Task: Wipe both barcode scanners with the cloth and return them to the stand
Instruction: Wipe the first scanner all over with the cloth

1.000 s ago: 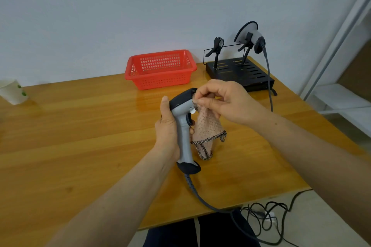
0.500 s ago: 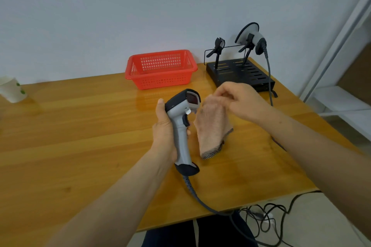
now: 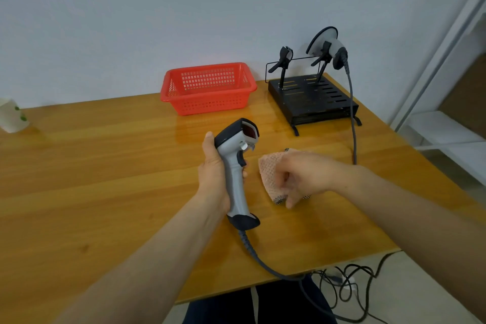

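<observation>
Left hand (image 3: 213, 176): grip wrapped round the scanner (image 3: 234, 166) handle, upright above the counter (image 3: 105, 166), likely for access. Right hand (image 3: 307, 176), blurred: fingers curl into the cloth (image 3: 271, 173) just beside it. Second scanner (image 3: 334, 47) rests on the stand (image 3: 313, 97).

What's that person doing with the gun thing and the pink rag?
A person is cleaning barcode scanners. Their left hand grips a grey scanner upright over the table, while the right hand holds the pink cloth beside it, not touching it. The other scanner hangs on the black stand, whose left clip is free.
</observation>
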Available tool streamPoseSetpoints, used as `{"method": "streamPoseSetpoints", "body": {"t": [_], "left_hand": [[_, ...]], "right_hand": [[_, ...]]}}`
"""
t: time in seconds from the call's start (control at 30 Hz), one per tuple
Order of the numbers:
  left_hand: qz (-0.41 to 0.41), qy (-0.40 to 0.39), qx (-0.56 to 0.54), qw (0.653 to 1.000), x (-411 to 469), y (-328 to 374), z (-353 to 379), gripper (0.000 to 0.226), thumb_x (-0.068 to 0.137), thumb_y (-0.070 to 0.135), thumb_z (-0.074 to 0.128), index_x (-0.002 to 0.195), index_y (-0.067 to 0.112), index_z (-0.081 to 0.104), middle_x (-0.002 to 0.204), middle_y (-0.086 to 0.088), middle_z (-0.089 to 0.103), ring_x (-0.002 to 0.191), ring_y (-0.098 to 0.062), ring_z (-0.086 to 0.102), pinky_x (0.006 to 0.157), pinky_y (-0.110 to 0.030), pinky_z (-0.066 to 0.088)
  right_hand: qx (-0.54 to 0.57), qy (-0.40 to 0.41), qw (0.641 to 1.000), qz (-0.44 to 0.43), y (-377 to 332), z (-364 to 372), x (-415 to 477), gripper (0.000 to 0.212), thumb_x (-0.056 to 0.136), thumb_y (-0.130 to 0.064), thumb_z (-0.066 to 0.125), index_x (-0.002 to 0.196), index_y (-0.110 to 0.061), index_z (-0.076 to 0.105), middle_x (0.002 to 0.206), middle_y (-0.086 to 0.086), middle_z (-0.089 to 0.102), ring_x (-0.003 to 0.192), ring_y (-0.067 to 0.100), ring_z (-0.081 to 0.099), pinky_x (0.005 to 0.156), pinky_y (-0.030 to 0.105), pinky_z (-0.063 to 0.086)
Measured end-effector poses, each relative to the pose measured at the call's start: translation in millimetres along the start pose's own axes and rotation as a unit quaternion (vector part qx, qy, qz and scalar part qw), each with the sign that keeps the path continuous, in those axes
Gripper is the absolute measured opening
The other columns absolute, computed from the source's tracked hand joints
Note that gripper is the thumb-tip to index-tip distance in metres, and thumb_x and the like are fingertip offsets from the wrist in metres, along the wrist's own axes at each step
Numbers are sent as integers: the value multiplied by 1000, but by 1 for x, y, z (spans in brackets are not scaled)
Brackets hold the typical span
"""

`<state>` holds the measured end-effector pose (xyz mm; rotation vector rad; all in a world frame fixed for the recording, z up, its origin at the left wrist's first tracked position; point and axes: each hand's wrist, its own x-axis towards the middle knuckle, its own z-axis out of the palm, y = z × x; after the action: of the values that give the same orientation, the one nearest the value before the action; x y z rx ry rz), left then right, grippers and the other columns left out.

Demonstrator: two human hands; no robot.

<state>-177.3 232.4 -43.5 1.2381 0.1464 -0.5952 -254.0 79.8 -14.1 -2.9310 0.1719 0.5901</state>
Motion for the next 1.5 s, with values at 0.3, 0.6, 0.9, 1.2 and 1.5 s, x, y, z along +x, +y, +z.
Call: {"method": "streamPoseSetpoints", "body": {"t": [0.3, 0.6, 0.9, 1.2, 1.5], "left_hand": [[-3, -23, -28, 999, -3, 10, 2, 68, 84, 70, 39, 82, 8, 66, 59, -7, 59, 41, -18, 52, 42, -24, 45], [9, -41, -18, 999, -8, 12, 14, 69, 85, 69, 40, 87, 5, 65, 61, -10, 59, 40, -19, 52, 40, -23, 46], [16, -39, 4, 999, -10, 10, 15, 73, 83, 72, 39, 90, 5, 66, 58, -8, 61, 41, -19, 53, 39, -23, 43], [53, -19, 9, 998, -9, 9, 16, 68, 83, 69, 44, 90, 4, 65, 59, -11, 60, 42, -21, 52, 42, -24, 45], [56, -40, -8, 998, -10, 10, 17, 67, 84, 69, 42, 82, 7, 65, 59, -10, 60, 42, -20, 52, 43, -25, 46]], "right_hand": [[215, 238, 943, 86, 19, -56, -8, 6, 74, -16, 71, 75, -17, 64, 90, -2, 66, 84, 13, 61, 77, 31, 53], [270, 364, 891, 38, -7, -51, -6, 11, 75, -24, 73, 73, -27, 63, 72, -13, 61, 75, 9, 61, 76, 36, 54], [292, 416, 860, -42, -19, -35, -10, 16, 81, -25, 69, 95, -20, 74, 85, -5, 71, 80, 6, 63, 80, 30, 53], [235, 390, 889, -55, -23, -36, -9, 17, 78, -13, 65, 95, -12, 71, 85, -1, 61, 79, 14, 58, 73, 29, 49], [157, 435, 886, -35, -20, -40, -5, 16, 85, -18, 62, 97, -13, 72, 88, -3, 60, 81, 14, 55, 76, 33, 48]]}}
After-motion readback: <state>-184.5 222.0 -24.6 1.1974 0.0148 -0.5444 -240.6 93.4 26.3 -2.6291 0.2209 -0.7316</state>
